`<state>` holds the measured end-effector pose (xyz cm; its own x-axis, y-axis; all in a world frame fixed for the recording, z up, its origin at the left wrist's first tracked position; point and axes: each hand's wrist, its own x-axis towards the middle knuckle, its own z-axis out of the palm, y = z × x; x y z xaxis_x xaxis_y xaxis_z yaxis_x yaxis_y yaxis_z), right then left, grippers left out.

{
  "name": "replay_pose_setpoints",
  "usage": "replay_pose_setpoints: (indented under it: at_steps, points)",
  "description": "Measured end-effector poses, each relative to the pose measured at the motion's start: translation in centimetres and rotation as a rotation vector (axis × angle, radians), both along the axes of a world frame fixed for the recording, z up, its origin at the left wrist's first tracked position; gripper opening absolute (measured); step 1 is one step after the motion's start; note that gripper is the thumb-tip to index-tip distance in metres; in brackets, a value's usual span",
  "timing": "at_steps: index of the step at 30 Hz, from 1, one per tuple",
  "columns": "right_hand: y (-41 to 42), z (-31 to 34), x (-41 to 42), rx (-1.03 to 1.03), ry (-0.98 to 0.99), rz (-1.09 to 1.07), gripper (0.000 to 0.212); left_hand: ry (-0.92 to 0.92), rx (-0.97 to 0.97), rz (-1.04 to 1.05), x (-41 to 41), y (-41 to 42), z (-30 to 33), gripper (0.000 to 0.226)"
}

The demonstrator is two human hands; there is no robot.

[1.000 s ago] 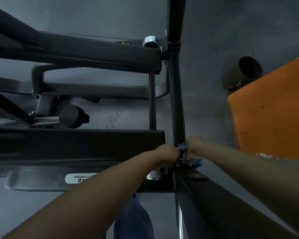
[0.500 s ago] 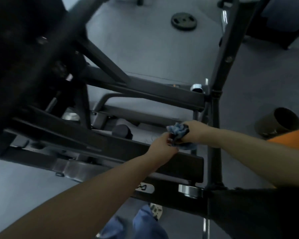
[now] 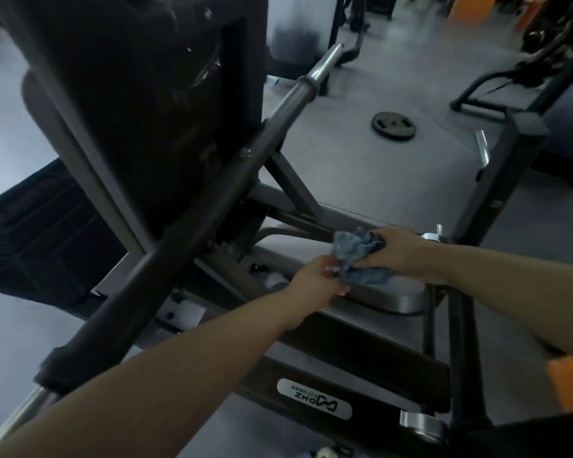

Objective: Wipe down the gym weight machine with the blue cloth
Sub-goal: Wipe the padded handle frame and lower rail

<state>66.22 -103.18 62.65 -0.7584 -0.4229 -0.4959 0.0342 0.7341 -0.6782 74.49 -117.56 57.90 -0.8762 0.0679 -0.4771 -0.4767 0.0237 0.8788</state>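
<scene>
Slanted frame bar (image 3: 179, 239) crowds the left — open floor (image 3: 344, 166) beyond, save a weight plate (image 3: 393, 125).

I see a crumpled blue cloth (image 3: 358, 259), mottled pale and darker blue. The steel-framed gym weight machine (image 3: 344, 352) is dark grey-black, with a silver chrome bar end (image 3: 325, 66) and a white oval logo plate (image 3: 314, 398) lettered in black. A round black weight plate (image 3: 393, 125) lies on the plain grey rubber floor (image 3: 361, 180). There is an orange patch (image 3: 566, 381) at the right edge and a black ribbed mat (image 3: 37, 233) on the left.
</scene>
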Motion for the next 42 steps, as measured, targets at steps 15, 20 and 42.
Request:
replay_pose_setpoints:
  at_steps: [15,20,42]
  points:
    - [-11.4,-14.7,11.1,-0.071,-0.288,-0.116,0.032,-0.257,-0.373,0.44,10.1,-6.5,-12.2,0.023]
    - [-9.2,-19.8,13.2,-0.109,-0.13,-0.487,0.053,-0.278,-0.45,0.594,10.1,-4.5,-15.1,0.037]
    - [-7.4,-26.8,8.5,-0.037,0.048,-0.101,0.059,-0.048,-0.678,0.415,4.3,-3.8,-24.2,0.071]
